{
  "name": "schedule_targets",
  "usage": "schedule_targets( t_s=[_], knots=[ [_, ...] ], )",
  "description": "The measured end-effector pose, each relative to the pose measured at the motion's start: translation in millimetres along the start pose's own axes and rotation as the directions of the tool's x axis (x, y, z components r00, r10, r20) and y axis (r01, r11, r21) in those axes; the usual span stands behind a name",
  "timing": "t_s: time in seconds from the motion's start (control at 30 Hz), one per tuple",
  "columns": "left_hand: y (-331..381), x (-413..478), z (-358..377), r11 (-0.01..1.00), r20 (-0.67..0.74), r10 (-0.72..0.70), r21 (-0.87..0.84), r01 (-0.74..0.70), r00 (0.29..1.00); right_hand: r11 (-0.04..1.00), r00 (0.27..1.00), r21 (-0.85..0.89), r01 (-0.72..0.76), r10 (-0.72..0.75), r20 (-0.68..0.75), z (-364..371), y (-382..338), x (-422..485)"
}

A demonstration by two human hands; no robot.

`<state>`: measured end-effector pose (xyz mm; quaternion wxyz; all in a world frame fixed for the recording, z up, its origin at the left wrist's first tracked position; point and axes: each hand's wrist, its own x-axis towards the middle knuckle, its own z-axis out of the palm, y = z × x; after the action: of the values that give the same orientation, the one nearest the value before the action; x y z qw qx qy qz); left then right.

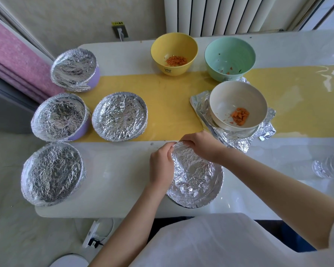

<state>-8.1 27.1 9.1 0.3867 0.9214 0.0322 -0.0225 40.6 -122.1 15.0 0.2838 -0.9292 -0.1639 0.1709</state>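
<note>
nearest, just this side of the runner [172, 105]: foil [197, 176] stretched over something round and hidden beneath, dished in the middle, folded down round the rim. left hand [160, 166] curled at the foil's left edge, fingertips pinching it. right hand [202, 147] curled over the edge closest to the runner, pinching there too. gripped at two spots, most likely to crimp the sheet tight to the rim so it holds.

also this side of the runner, past its left end: covered bowl [52, 174]. on the runner's left part: second covered bowl [120, 116]. off its left end: purple bowl [60, 116] and, farther, last purple bowl [74, 69], both foil-topped. grouped well apart from the hands, seemingly as the finished lot.

on the runner's right part: white bowl [226, 101] with carrot bits [239, 115], standing on a loose foil sheet [239, 140], presumably laid underneath ready for wrapping. at the runner's far edge: yellow bowl [172, 45] holding finer carrot, green bowl [229, 53] holding only scraps, both uncovered, probably waiting their turn.
</note>
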Motion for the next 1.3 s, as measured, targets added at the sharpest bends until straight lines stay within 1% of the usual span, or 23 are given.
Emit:
schedule_targets(
  t_s=[0.13, 0.2, 0.27, 0.37, 0.43, 0.5, 0.67, 0.73, 0.8, 0.87, 0.9, 0.93, 0.97, 1.03, 1.1, 1.17, 1.3],
  knots=[
    [-0.5, -2.4, 2.3, 1.0, -0.009, -0.01, 0.023, 0.011, 1.0, 0.999, 0.999, -0.031, 0.004, -0.005, -0.04, 4.3, 0.8, -3.1],
    [-0.3, -3.3, 2.6, 0.999, -0.02, -0.012, 0.034, 0.012, 1.0, 0.999, 1.0, -0.05, -0.021, 0.021, 0.008, 3.7, -0.8, -1.0],
    [0.1, -3.6, 2.8, 0.999, -0.032, -0.012, 0.038, 0.014, 0.999, 0.996, 0.993, -0.072, -0.057, 0.064, 0.096, 0.4, -3.7, 4.8],
    [0.5, -4.2, 3.3, 0.999, -0.033, -0.011, 0.044, 0.012, 0.999, 0.991, 0.969, -0.058, -0.117, 0.126, 0.214, -5.9, -8.8, 10.5],
    [0.0, -5.3, 3.5, 0.999, -0.037, 0.004, 0.045, -0.002, 0.999, 0.988, 0.951, -0.044, -0.146, 0.153, 0.268, -8.6, -10.1, 10.2],
    [-0.8, -6.9, 3.7, 0.999, -0.045, 0.01, 0.041, -0.009, 0.999, 0.987, 0.941, -0.042, -0.154, 0.16, 0.299, -10.5, -11.5, 8.5],
    [-2.8, -12.1, 4.2, 0.999, -0.06, -0.001, 0.039, 0.004, 0.998, 0.989, 0.935, -0.02, -0.148, 0.147, 0.324, -9.9, -12.9, 9.2],
    [-2.0, -14.9, 4.1, 0.998, -0.058, -0.033, 0.042, 0.036, 0.998, 0.988, 0.948, 0.031, -0.15, 0.135, 0.29, -7.4, -10.9, 6.8],
    [0.2, -19.7, 3.0, 0.994, -0.048, -0.078, 0.072, 0.081, 0.996, 0.986, 0.976, 0.082, -0.142, 0.126, 0.18, -5.4, -7.4, 2.0],
    [2.4, -22.5, 0.1, 0.975, -0.02, -0.138, 0.175, 0.139, 0.99, 0.986, 0.992, 0.117, -0.119, 0.113, 0.057, -4.2, -3.1, -3.1],
    [2.4, -22.8, -1.3, 0.959, -0.012, -0.168, 0.229, 0.167, 0.986, 0.986, 0.995, 0.131, -0.103, 0.103, 0.012, -3.8, -0.9, -5.3],
    [1.4, -22.9, -2.3, 0.952, -0.009, -0.184, 0.248, 0.18, 0.983, 0.986, 0.996, 0.142, -0.086, 0.09, -0.021, -3.5, 0.9, -7.5],
    [0.2, -22.6, -2.9, 0.959, -0.004, -0.182, 0.221, 0.178, 0.983, 0.986, 0.996, 0.152, -0.073, 0.08, -0.042, -3.3, 2.2, -9.0],
    [-2.3, -20.2, -2.0, 0.985, 0.025, -0.15, 0.086, 0.148, 0.988, 0.986, 0.996, 0.157, -0.054, 0.064, -0.058, -3.2, 3.2, -10.9],
    [-5.0, -16.1, 1.7, 0.991, 0.059, -0.125, -0.034, 0.128, 0.99, 0.988, 0.996, 0.149, -0.045, 0.055, -0.064, -1.8, 4.7, -10.9],
    [-5.4, -12.1, 4.3, 0.989, 0.046, -0.118, -0.081, 0.122, 0.992, 0.989, 0.996, 0.14, -0.039, 0.049, -0.072, -1.8, 5.0, -10.0],
    [-6.4, -10.1, 6.4, 0.988, 0.002, -0.127, -0.088, 0.126, 0.992, 0.994, 0.996, 0.085, -0.072, 0.076, -0.049, -1.7, 5.5, -7.6]
  ],
)
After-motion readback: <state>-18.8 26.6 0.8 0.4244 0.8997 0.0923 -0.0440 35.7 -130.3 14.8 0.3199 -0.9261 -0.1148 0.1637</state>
